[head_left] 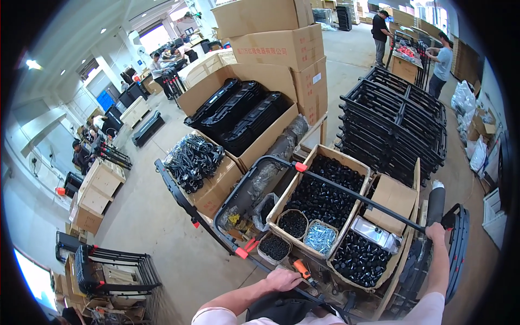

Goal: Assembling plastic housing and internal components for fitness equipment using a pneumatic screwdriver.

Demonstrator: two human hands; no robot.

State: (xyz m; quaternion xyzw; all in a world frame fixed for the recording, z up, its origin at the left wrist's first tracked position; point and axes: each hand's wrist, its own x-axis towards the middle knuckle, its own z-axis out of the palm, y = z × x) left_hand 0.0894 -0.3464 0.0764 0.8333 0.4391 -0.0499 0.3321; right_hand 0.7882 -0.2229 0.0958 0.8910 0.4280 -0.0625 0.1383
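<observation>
- My left hand (283, 279) lies closed over the near edge of the black frame (216, 214); what my fingers wrap is hidden under the hand.
- My right hand (436, 232) is shut round the black rod (346, 190), which slants up-left to an orange joint.
- Just past my left hand lies one orange-handled tool (299, 267), partly covered.
- Beyond it sit three small baskets (292, 223): two of black bits, one of silvery screws.
- Two open cardboard boxes (362, 261) hold black caps, too many to count.
- Further left, one box carries a heap of black cables (193, 160).
- Behind, three black cases (238, 114) stand in a large carton.
- Far right, two people (441, 62) work at a table; their hands are too small to read.
</observation>
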